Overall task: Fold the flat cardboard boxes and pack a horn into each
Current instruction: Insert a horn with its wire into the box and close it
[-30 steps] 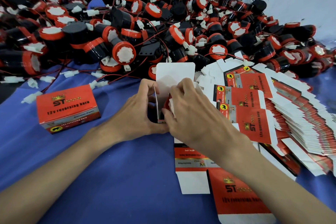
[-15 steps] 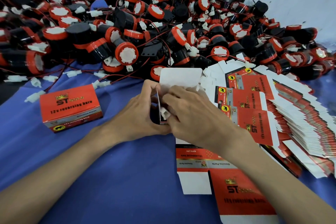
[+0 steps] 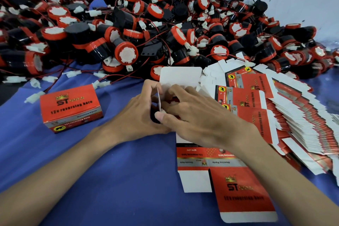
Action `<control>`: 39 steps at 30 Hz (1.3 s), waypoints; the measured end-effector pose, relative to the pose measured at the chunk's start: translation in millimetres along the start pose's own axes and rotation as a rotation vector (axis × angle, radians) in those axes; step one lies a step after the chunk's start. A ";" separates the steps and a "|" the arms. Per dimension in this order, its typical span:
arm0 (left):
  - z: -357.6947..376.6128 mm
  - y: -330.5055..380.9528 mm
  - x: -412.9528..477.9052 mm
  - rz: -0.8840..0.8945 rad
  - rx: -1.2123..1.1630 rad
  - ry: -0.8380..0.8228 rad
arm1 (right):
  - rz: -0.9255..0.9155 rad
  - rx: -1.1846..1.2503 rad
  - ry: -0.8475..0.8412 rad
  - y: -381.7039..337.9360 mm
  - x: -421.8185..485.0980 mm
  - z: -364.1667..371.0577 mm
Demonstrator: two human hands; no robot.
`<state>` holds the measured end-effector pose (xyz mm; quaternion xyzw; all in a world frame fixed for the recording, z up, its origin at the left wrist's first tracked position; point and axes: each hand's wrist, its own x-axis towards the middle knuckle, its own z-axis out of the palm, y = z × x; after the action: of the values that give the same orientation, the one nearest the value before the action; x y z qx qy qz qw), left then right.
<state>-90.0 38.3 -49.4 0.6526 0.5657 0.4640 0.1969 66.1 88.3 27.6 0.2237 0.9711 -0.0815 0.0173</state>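
The half-folded box (image 3: 159,101) stands on the table (image 3: 110,170) between the two hands, just in front of the pile of horns (image 3: 128,24), with its white lid flap (image 3: 180,77) upright behind the fingers. The left hand (image 3: 139,115) has its grip clenched round the box's left wall, fingers curled over the top edge. The right hand (image 3: 198,115) grasps the box too, fingers curled down into the open mouth and thumb pressed on the near edge. A sliver of red between the fingers looks like the horn (image 3: 175,99) already seated inside, though whether the fingertips press on it or on a side flap is hidden. The step seems to be settling the horn and tucking the side flaps. To do it well, the left hand should keep the wall square, the lead and plug should go fully below the rim, and both side flaps should fold flat before the lid comes down, so its tongue slides in without buckling. A finished box (image 3: 70,108) sits well apart to the left. A stack of flat boxes (image 3: 293,115) fans out to the right, and one loose flat box (image 3: 238,198) lies under the right forearm, where it could be dragged or creased. Stray white plugs (image 3: 73,73) and red wires trail from the pile close to the box and could snag in the lid.
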 end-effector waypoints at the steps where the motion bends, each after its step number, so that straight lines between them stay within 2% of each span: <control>1: 0.0 -0.5 0.1 0.000 -0.008 -0.003 | 0.001 -0.009 0.002 1.0 0.9 1.0; 5: 0.6 -1.2 0.5 -0.002 0.004 -0.002 | 0.007 0.015 0.028 7.5 5.5 5.6; 15: 0.8 -2.0 1.4 0.001 0.043 0.009 | 0.077 0.250 0.192 16.5 15.4 6.9; 18: 0.3 -1.8 0.4 -0.009 0.038 0.007 | 0.066 0.241 0.194 13.6 16.1 7.4; 23: 0.8 2.7 0.9 0.016 0.068 0.020 | -0.018 0.157 0.070 20.2 11.7 4.3; 28: 1.7 -0.3 0.2 -0.004 0.073 0.032 | 0.099 0.180 0.191 9.7 13.2 6.2; 31: 2.3 -1.9 0.3 -0.008 0.074 0.032 | 0.127 0.199 0.208 6.7 14.0 5.5; 36: 0.8 -2.0 -0.8 0.011 0.083 0.015 | -0.004 0.226 0.129 12.8 13.1 -0.5; 39: 1.4 -0.6 -1.9 0.023 0.112 0.008 | -0.132 0.133 0.068 16.0 10.9 -2.9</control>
<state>-89.1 37.0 -51.3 0.6670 0.5842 0.4366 0.1526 63.3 107.7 27.3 0.1624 0.9762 -0.1394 -0.0358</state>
